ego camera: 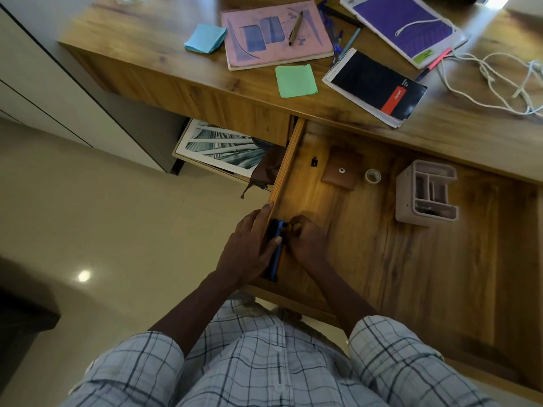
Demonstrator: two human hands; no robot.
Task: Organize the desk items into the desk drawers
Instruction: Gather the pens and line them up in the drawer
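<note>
A wide wooden drawer (pixel 367 245) stands pulled out below the desk top (pixel 440 118). Against its left wall lies a bundle of pens and pencils (pixel 277 259), blue and dark. My left hand (pixel 249 245) wraps over the drawer's left wall and presses on the bundle. My right hand (pixel 305 239) sits inside the drawer with fingers curled on the same bundle. On the desk top lie a pink notebook (pixel 273 33), blue sticky notes (pixel 204 39), green sticky notes (pixel 295 81), a black spiral notepad (pixel 376 86), a purple folder (pixel 402 24) and more pens (pixel 338 39).
Inside the drawer are a brown leather pouch (pixel 340 170), a small black adapter (pixel 314 162), a tape roll (pixel 373 175) and a grey plastic organizer (pixel 426 192). A white cord (pixel 499 83) trails on the desk at right. A lower drawer at left holds a printed picture (pixel 220 148).
</note>
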